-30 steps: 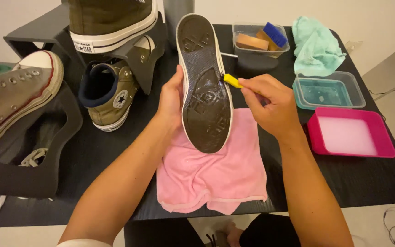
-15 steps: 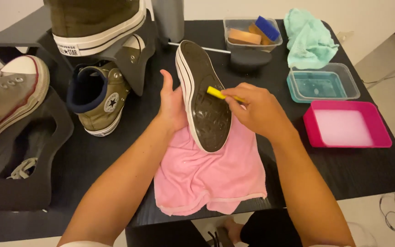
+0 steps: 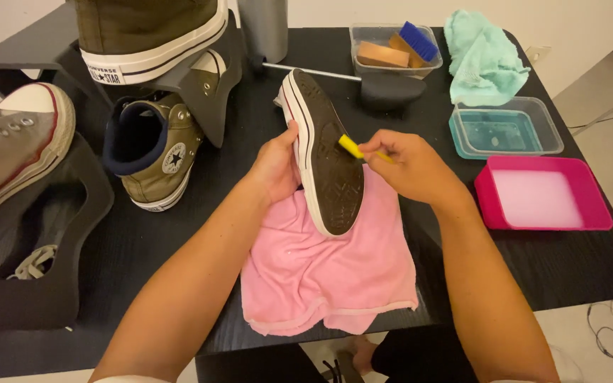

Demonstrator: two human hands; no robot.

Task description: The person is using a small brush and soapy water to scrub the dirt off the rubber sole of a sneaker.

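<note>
My left hand (image 3: 276,164) grips a sneaker (image 3: 325,159) by its side, turned so the dark brown sole faces up, its heel end resting on a pink cloth (image 3: 328,269). My right hand (image 3: 409,167) is closed around a small yellow brush (image 3: 352,147), whose head touches the middle of the sole. The cloth is spread on the black table (image 3: 179,234) at its near edge.
An olive high-top sneaker (image 3: 154,152) stands left of my hands, another shoe (image 3: 12,152) lies on a dark stand far left. A pink tray (image 3: 540,195), a clear teal container (image 3: 505,128), a mint cloth (image 3: 480,57) and a box of brushes (image 3: 391,50) sit right and behind.
The camera view shifted, with the table sliding down in frame. The yellow brush has moved from the sole's right edge toward its middle, while the left hand keeps holding the sneaker.
</note>
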